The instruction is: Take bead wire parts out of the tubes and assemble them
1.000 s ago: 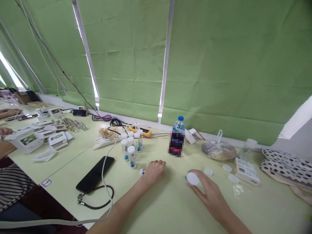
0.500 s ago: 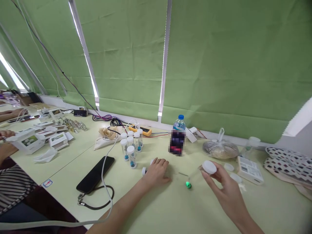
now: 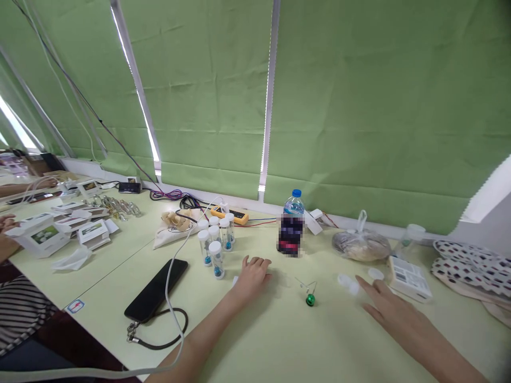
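My left hand (image 3: 252,279) is palm down on the table, its fingers curled over something mostly hidden; a pale end (image 3: 235,280) shows at its near-left side. Just right of its fingers is a faint, blurred see-through shape (image 3: 285,279). My right hand (image 3: 385,300) holds nothing, index finger stretched toward blurred white discs (image 3: 346,283) on the table; whether it touches them I cannot tell. Between my hands lies a green ball-shaped piece (image 3: 310,300) with thin wire legs. Several white-capped clear tubes (image 3: 216,260) with blue pieces inside stand left of my left hand.
A black phone (image 3: 155,290) with a strap lies at left, a white cable (image 3: 167,287) crossing it. Behind are a yellow meter (image 3: 235,215), a water bottle (image 3: 294,202) and a tied plastic bag (image 3: 361,244). A white box (image 3: 410,279) sits right. Another person's hand (image 3: 7,226) is far left.
My right hand has released the white-capped clear container and moved right and down to the white discs. My left hand has shifted slightly left, its fingers closer together. The green piece has turned slightly.
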`<state>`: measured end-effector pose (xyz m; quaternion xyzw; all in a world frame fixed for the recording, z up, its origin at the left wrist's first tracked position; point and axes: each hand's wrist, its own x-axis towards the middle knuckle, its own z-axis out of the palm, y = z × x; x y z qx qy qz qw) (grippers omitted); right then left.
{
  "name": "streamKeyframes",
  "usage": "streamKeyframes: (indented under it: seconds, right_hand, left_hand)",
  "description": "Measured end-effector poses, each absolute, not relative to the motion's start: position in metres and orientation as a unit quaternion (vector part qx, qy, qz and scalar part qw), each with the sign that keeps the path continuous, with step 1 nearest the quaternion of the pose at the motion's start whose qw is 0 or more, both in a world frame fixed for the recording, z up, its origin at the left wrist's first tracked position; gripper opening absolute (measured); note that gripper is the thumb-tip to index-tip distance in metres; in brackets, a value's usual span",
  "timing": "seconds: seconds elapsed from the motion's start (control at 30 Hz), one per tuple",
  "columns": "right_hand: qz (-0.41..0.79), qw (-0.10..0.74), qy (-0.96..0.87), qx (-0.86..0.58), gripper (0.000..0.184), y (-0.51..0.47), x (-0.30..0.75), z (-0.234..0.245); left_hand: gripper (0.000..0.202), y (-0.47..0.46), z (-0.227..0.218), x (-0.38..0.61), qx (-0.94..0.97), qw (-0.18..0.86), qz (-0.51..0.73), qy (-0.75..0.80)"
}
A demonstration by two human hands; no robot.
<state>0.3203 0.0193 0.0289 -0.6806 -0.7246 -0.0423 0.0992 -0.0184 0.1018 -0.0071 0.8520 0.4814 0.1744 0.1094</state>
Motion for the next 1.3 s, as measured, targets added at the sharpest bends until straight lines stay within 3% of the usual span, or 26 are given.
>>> streamKeyframes:
  seconds: [0.27,0.5,0.73,0.83,0.9,1.0,1.13,1.2,1.3]
  right_hand:
    - [-0.101,0.050,-0.754,-0.647,0.021,0.029,0.327,0.024]
    - [-0.114,0.182,-0.721,-0.658,0.031,0.049,0.286,0.042]
    - [0.035,0.321,-0.724,-0.609,0.034,0.005,0.194,0.067]
    - [0.248,0.437,-0.672,-0.543,0.036,-0.008,0.173,0.066]
    - [0.306,0.457,-0.655,-0.519,0.031,-0.013,0.171,0.063]
    - [0.265,0.438,-0.665,-0.544,0.024,-0.021,0.184,0.063]
    - [0.063,0.377,-0.730,-0.566,0.024,-0.029,0.201,0.068]
    - [0.006,0.340,-0.781,-0.523,0.020,-0.027,0.199,0.068]
    - [-0.015,0.304,-0.814,-0.495,0.021,-0.017,0.191,0.068]
  left_hand:
    - [0.024,0.109,-0.006,-0.025,0.813,0.198,0.235,0.494]
    - [0.024,0.103,0.013,-0.023,0.705,0.327,0.472,0.416]
    - [0.024,0.075,0.035,-0.008,0.543,0.516,0.602,0.276]
    - [0.026,0.055,0.035,0.008,0.411,0.666,0.601,0.163]
    - [0.030,0.046,0.034,0.011,0.389,0.710,0.573,0.128]
    - [0.047,0.047,0.032,-0.003,0.542,0.648,0.494,0.206]
    - [0.084,0.063,0.022,-0.048,0.799,0.306,0.323,0.404]
    - [0.074,0.069,0.015,-0.064,0.859,0.227,0.190,0.418]
    - [0.048,0.072,0.008,-0.072,0.876,0.203,0.128,0.417]
